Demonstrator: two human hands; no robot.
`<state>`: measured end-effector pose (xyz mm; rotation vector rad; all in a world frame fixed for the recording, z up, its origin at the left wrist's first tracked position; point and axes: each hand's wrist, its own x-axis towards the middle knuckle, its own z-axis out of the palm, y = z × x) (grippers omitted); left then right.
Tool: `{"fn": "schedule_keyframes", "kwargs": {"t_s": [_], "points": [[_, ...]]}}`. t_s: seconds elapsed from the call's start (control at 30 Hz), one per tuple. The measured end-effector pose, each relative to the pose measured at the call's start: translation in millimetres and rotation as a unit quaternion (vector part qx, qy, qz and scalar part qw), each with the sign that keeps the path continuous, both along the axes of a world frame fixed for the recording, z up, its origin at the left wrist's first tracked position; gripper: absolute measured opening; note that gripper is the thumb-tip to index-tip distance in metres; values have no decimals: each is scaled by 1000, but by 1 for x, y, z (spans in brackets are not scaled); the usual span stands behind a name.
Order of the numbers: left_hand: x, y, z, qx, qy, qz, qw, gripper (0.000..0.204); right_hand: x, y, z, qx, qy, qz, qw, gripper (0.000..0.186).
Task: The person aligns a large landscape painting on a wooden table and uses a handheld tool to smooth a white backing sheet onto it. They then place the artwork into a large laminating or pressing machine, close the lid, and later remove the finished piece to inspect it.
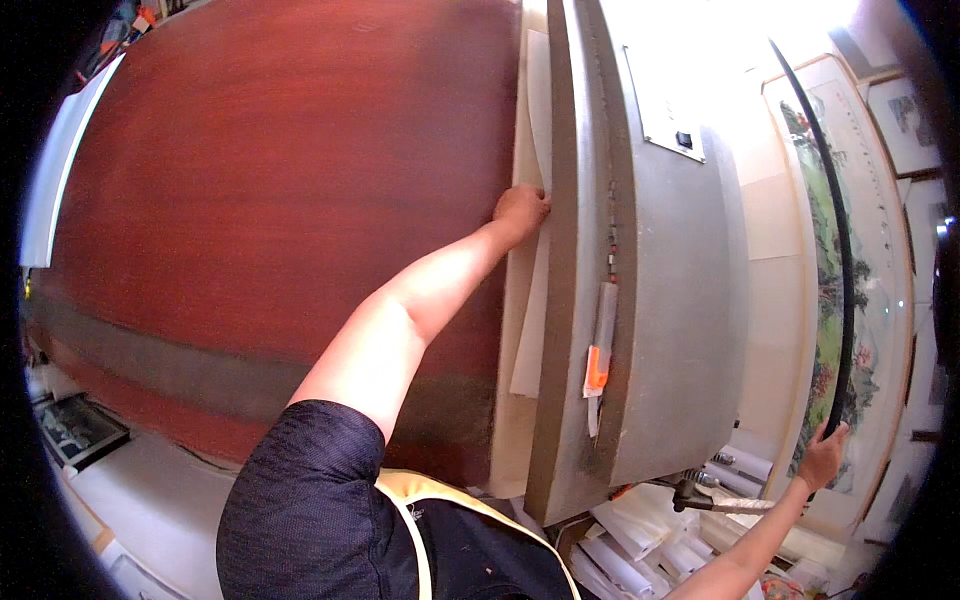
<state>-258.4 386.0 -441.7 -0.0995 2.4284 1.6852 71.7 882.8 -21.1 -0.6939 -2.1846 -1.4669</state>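
My left arm reaches across the dark red tabletop [300,200] to the gap beside a thick grey slab of a machine [680,300]. There my left hand [522,210] is closed, its fingertips at the edge of a white sheet of paper [531,330] that runs in under the slab. Part of those fingers is hidden. Far to the right, my right hand [822,455] is wrapped round the lower end of a long black curved bar [845,270].
A slim tool with an orange part [597,368] lies along the slab's groove. Rolled papers [625,560] crowd the space below the machine. A framed landscape painting [830,290] stands behind the bar. White paper [75,170] lies at the table's far left.
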Motion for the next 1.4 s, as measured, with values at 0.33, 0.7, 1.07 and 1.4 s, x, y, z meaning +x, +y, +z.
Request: {"fn": "schedule_keyframes", "kwargs": {"t_s": [0.33, 0.7, 1.07, 1.4], "points": [[39, -115, -20, -160, 5, -66, 985, 41, 12, 3, 3, -61, 12, -31, 998, 54], [138, -345, 47, -353, -80, 105, 926, 46, 20, -91, 58, -321, -19, 4, 947, 74], [207, -351, 103, -315, -125, 119, 933, 57, 17, -322, -26, -536, -123, 253, 796, 80], [214, -370, 70, -102, -129, 130, 978, 44, 38, -413, -205, -525, -160, 286, 785, 113]]}}
